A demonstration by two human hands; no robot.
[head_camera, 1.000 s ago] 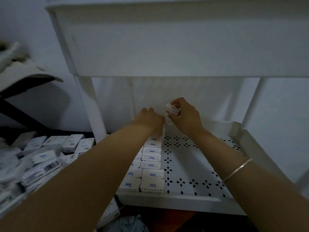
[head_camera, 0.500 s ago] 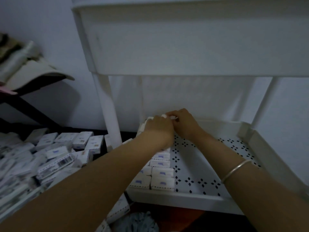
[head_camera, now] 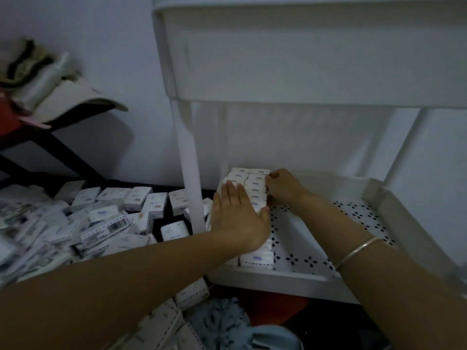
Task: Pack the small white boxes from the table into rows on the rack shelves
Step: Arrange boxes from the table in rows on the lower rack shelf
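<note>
Small white boxes stand in two rows (head_camera: 254,184) along the left side of the white rack shelf (head_camera: 316,238), which has a diamond-hole floor. My left hand (head_camera: 240,215) lies flat with straight fingers on top of the rows, covering their middle. My right hand (head_camera: 284,188) has curled fingers against the right side of the far boxes; whether it pinches one I cannot tell. A heap of loose white boxes (head_camera: 101,218) lies on the dark table to the left.
A white rack post (head_camera: 189,173) stands between the heap and the shelf. An upper tray (head_camera: 303,51) overhangs the shelf. Cloth and a bottle (head_camera: 45,82) sit on a stand at far left. More boxes and a blue-grey item (head_camera: 227,324) lie below.
The box held between both hands a second ago now sits in the far end of the rows. My left hand has flattened onto the boxes; the view has shifted left.
</note>
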